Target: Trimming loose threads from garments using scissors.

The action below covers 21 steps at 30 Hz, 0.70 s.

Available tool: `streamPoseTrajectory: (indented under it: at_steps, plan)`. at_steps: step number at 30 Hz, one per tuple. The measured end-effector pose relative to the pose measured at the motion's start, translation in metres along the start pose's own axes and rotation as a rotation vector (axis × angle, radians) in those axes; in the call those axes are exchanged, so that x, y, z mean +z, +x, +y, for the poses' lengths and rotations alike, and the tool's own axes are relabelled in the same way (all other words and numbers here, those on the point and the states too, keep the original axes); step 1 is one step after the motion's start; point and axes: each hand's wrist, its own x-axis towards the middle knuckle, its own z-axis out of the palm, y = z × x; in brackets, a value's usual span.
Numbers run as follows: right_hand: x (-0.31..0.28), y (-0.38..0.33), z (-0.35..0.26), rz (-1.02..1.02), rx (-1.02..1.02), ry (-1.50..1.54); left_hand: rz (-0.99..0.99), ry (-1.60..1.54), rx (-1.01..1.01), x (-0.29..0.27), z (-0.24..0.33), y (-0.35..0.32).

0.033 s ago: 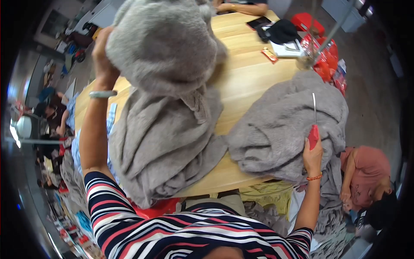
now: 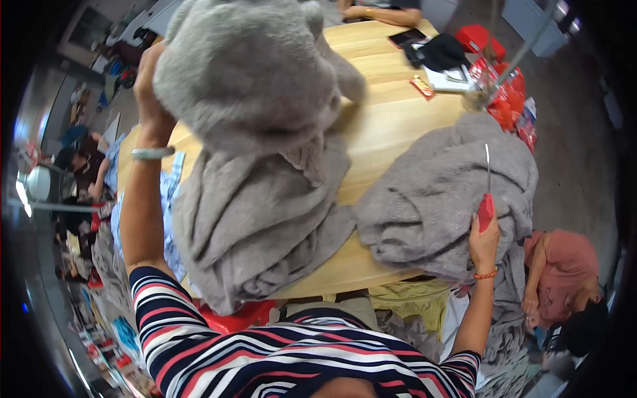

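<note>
Left hand [image 2: 152, 89] grasps raised gray plush fabric [image 2: 249, 73], its flap [image 2: 350, 79] swinging wider, leaving it unsettled; right hand [image 2: 484, 242] clasps a slim, red-handled tool [image 2: 486, 211], possibly an awl

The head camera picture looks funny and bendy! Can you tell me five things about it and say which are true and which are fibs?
1. The right hand holds a red-handled tool. True.

2. The tool's thin metal rod points back at the person's tummy. False: it points away from the person.

3. The left hand lies flat on the tabletop. False: it is up against the raised grey fluffy cloth.

4. A black cap-like thing lies on the far right part of the wooden table. True.

5. The right wrist's bracelet is green. False: the beaded bracelet there is orange.
</note>
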Motion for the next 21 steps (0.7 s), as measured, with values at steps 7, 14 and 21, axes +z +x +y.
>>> streamPoseTrajectory:
  at_steps: [7,14,21]
  plan:
    - [0.02,-0.028,-0.124,-0.187,-0.132,0.198,-0.42,0.008,-0.281,-0.143,0.021,-0.205]
    - [0.089,-0.07,-0.256,-0.499,-0.422,0.034,-0.872,-0.231,-0.855,-0.177,0.058,-0.282]
    - [0.108,-0.124,-0.321,-0.471,-0.548,0.093,-0.338,-0.224,-0.479,-0.182,0.125,-0.241]
